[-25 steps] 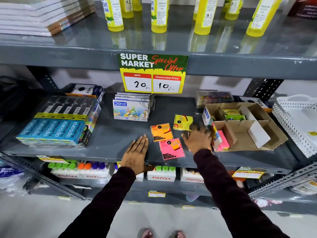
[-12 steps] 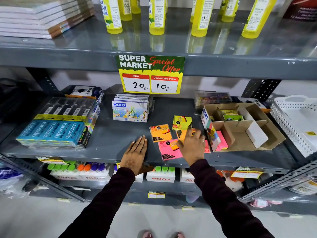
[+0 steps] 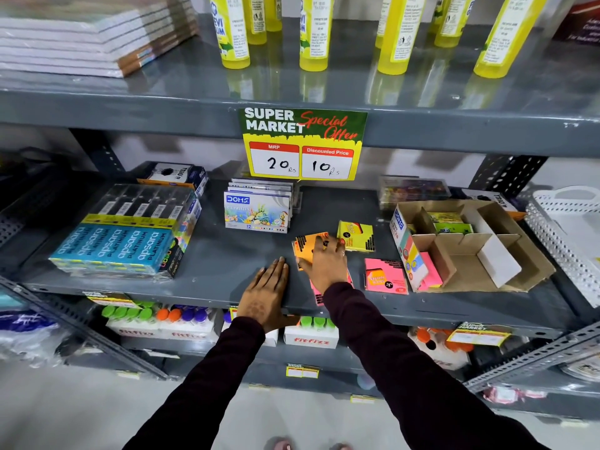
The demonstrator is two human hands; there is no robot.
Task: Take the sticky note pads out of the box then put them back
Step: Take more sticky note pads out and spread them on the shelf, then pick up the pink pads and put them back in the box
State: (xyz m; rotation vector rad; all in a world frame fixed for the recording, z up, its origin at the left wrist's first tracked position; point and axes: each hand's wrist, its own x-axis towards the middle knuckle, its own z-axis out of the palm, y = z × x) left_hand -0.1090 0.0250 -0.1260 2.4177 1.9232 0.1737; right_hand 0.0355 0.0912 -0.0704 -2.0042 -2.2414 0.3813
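My right hand rests on an orange sticky note pad in the middle of the grey shelf, thumb at its lower left edge and fingers over its top. A pink pad pokes out from under my right wrist. Another pink pad lies free further right, and a yellow pad lies behind. The open cardboard box stands at the right with a pink pad upright in its front and green and yellow pads at its back. My left hand lies flat on the shelf edge.
A stack of DOMS pastel boxes stands behind my hands. Blue Apsara pencil packs fill the left. A white perforated basket sits far right. A price sign hangs from the upper shelf, which carries yellow bottles.
My right hand came away from the box, left a pink pad on the shelf beside it, and moved left onto the orange pad. My left hand stayed flat.
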